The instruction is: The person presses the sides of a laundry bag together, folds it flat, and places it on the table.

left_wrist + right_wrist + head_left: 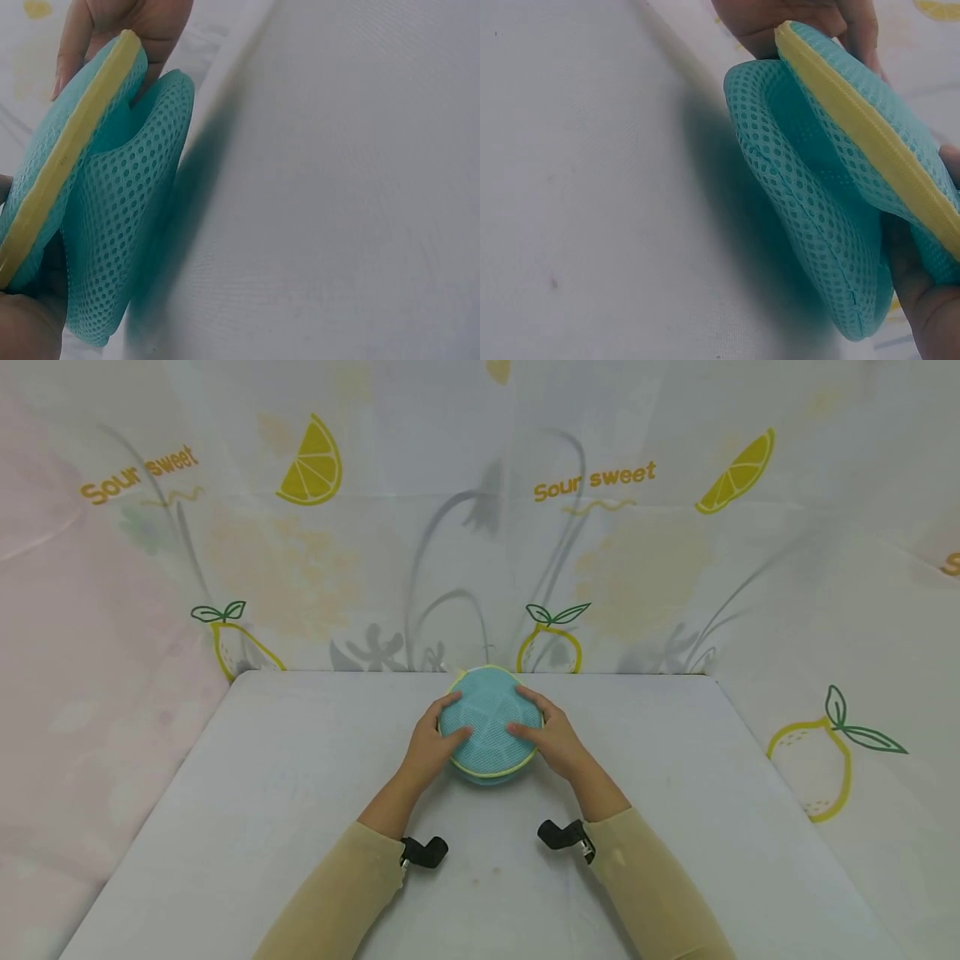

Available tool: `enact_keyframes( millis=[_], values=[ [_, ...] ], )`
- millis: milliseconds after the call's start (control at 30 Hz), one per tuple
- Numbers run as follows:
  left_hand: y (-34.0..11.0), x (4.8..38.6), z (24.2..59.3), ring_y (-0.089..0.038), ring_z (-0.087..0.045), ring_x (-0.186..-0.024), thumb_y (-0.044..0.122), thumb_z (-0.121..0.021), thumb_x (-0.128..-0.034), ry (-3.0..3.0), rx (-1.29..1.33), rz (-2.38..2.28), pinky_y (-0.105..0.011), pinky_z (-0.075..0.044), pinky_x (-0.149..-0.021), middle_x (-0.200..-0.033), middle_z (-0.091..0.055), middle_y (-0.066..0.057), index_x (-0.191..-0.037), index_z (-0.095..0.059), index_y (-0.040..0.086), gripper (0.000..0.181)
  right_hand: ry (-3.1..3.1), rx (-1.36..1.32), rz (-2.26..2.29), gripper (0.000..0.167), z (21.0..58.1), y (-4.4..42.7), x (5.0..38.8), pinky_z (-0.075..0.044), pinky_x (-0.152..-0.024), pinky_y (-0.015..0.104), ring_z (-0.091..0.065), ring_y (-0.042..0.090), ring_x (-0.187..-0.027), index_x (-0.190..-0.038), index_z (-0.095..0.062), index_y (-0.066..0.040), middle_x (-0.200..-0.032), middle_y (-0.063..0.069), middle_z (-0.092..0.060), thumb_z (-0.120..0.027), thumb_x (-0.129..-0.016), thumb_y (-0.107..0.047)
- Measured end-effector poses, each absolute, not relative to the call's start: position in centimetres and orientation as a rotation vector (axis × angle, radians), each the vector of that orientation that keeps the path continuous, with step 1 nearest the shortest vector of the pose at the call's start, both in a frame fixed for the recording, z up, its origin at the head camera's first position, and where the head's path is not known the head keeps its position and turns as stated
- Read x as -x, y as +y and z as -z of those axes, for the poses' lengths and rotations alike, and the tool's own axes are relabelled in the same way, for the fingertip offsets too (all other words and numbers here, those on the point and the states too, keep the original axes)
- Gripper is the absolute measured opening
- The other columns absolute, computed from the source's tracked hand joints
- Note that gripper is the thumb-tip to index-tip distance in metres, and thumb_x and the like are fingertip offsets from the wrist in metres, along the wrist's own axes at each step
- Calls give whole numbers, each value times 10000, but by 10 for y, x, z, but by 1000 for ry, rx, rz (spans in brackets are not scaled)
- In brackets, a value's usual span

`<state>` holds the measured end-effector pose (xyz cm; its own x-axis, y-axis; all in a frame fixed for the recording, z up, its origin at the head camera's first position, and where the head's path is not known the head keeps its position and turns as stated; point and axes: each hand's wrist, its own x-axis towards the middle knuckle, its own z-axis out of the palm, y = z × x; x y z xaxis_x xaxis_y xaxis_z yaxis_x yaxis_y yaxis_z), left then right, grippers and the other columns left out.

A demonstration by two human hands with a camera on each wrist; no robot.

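Observation:
A round turquoise mesh laundry bag (491, 722) with yellow edging is near the back of the table. My left hand (431, 743) grips its left side and my right hand (561, 742) grips its right side, both thumbs lying on the top face. In the left wrist view the mesh laundry bag (124, 195) appears edge on, its yellow-trimmed upper layer apart from a sagging lower layer. The right wrist view shows the same gap in the mesh laundry bag (795, 187), with fingers of my right hand (937, 319) inside the fold. What lies inside is hidden.
The white tabletop (315, 760) ends at a back edge just behind the bag. A curtain (420, 452) printed with lemons stands behind and at the sides. Black wrist mounts (426, 852) stick out from both beige sleeves.

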<state>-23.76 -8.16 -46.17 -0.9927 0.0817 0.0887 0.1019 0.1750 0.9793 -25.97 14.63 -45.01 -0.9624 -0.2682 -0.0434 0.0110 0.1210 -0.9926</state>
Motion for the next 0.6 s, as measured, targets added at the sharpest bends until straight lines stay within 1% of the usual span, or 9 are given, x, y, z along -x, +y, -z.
enact_keyframes(
  millis=[200,333,433,600],
  values=[
    [-82,238,462,-313,-255,-1488,97,-711,-915,-2405,150,2006,-487,-226,-1194,-1600,-326,-121,-1500,-440,133,646,2181,239,1925,737,451,146,259,-216,-1202,403,-168,240,-1517,-1554,-361,-155,-1652,53,-211,-728,-919,-82],
    [-82,238,463,-297,-230,-1499,95,-703,-926,-2408,136,2032,-474,-199,-1204,-1607,-318,-104,-1504,-430,139,641,2122,254,1958,730,450,145,258,-232,-1197,407,-170,258,-1517,-1560,-335,-120,-1656,80,-189,-694,-931,-29],
    [-82,239,465,-286,-209,-1507,90,-700,-930,-2409,121,2049,-469,-171,-1212,-1610,-314,-91,-1505,-426,146,640,2081,269,1979,736,449,145,257,-220,-1201,409,-155,266,-1520,-1567,-309,-94,-1661,95,-168,-672,-935,4],
    [-82,240,467,-298,-189,-1512,87,-687,-931,-2435,109,2032,-488,-146,-1214,-1617,-302,-94,-1511,-416,153,644,2101,262,1958,727,450,145,257,-199,-1207,406,-141,265,-1523,-1567,-309,-89,-1661,100,-164,-668,-940,-4]
  ],
)
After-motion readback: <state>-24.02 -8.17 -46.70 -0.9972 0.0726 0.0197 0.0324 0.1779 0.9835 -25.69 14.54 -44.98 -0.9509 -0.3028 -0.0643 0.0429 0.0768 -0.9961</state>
